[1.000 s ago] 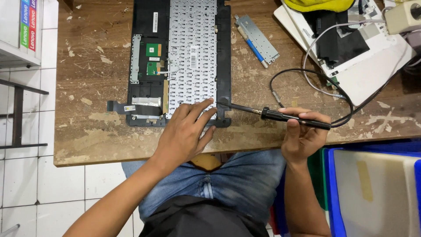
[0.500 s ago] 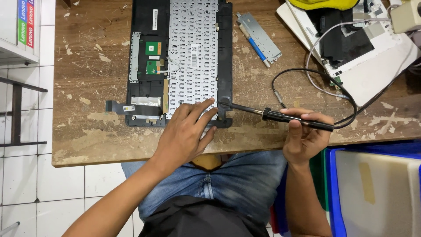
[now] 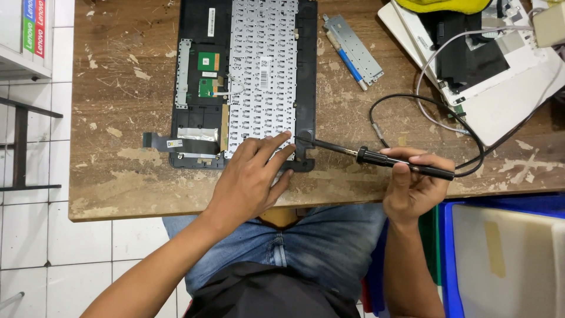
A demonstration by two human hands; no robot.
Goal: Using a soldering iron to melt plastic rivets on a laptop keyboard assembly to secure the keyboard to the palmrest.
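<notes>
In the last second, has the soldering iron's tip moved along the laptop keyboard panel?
No. The soldering iron in the right hand keeps its tip at the same near corner of the keyboard panel, beside the left hand.

We see a worn wooden table (image 3: 118, 118), scratched and flaked with pale patches, filling the view from nine to three o'clock. Under it, at seven o'clock, lies a white tiled floor (image 3: 35, 247). At nine o'clock stands a dark metal frame (image 3: 20, 147); at five o'clock, a blue bin (image 3: 447, 259). The light is even.
</notes>
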